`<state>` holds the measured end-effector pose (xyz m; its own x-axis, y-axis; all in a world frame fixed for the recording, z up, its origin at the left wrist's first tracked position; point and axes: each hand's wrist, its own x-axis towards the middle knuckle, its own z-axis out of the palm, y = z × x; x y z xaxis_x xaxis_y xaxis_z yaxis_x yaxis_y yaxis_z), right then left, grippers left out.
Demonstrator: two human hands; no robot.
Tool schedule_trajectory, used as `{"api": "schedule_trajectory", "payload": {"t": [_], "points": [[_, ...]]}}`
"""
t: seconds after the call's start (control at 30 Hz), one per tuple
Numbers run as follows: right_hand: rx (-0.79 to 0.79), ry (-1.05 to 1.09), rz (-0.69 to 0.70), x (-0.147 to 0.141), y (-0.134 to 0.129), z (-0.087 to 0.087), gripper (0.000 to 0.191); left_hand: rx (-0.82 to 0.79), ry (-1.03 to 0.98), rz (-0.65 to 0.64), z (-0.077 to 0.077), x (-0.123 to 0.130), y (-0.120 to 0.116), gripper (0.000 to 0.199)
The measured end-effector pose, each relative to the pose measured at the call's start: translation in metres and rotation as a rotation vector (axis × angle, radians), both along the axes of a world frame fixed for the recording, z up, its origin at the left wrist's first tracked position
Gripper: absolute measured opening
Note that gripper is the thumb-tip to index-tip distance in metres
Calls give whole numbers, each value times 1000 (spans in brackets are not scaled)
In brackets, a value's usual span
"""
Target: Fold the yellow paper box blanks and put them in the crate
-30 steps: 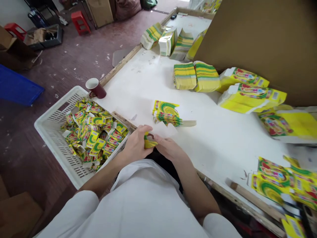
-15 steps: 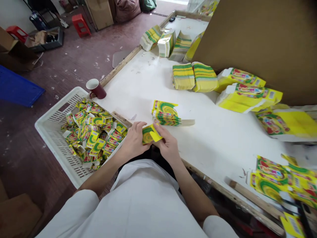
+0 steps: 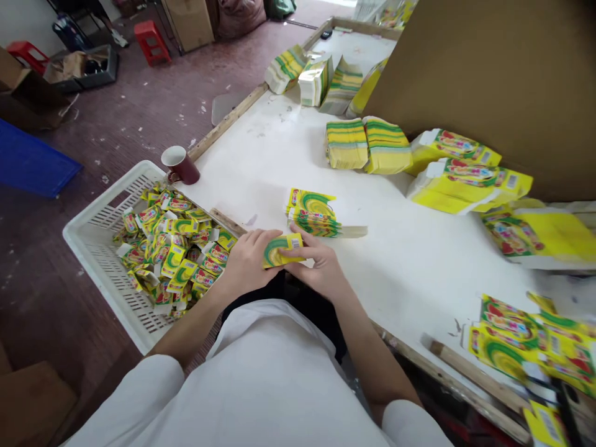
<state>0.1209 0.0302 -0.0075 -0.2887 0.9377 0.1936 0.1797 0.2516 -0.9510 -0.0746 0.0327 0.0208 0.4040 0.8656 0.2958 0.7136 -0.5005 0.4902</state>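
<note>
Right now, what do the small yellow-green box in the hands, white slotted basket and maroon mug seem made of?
Small yellow-green box: probably thin printed card; flat panels, straight edges. White slotted basket: likely moulded plastic, matte; smooth rim, regular slots. Maroon mug: perhaps glazed ceramic; smooth outside, pale inside.

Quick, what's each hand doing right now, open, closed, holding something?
Left hand: closed, holding one end of a small yellow box.
Right hand: fingers on the other end of the same box, partly closed.
</note>
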Motion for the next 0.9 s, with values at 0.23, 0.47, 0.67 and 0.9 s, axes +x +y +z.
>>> {"api": "schedule_trajectory", "payload": {"t": [0.23,0.47,0.67,0.9], "points": [[188,-158,-188,18,18,-3,74,-77,153,325,1,-65,-7,59],[202,-627,-508,47,63,-36,34,-66,167,583,3,-129,-9,67],[242,-549,-566,41,46,-15,45,-381,-415,245,-14,-49,-5,57],[67,-52,-158,-12,-10,11,49,-645,-1429,49,-17,52,11,57]]}}
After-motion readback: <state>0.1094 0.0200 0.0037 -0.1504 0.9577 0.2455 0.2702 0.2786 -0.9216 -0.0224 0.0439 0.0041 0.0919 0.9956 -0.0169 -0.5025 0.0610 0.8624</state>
